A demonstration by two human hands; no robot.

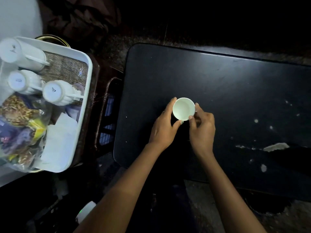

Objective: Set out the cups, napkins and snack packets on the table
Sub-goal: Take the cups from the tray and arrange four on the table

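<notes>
I have both hands, left hand (pixel 164 127) and right hand (pixel 202 130), curled round the first cup (pixel 183 108) upright on the table (pixel 218 81); three cups (pixel 55 94), napkins (pixel 58 142) and snack packets (pixel 18 118) remain in the tray (pixel 84 105) at left.

Tray (pixel 87 98) cropped at left edge

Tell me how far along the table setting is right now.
Barely started. Nothing yet stands free on the black table. In hand: one upright white cup, gripped by the left hand and right hand over the table. Left: three white cups lying in the white tray, white napkins and the bagged snack packets.
</notes>
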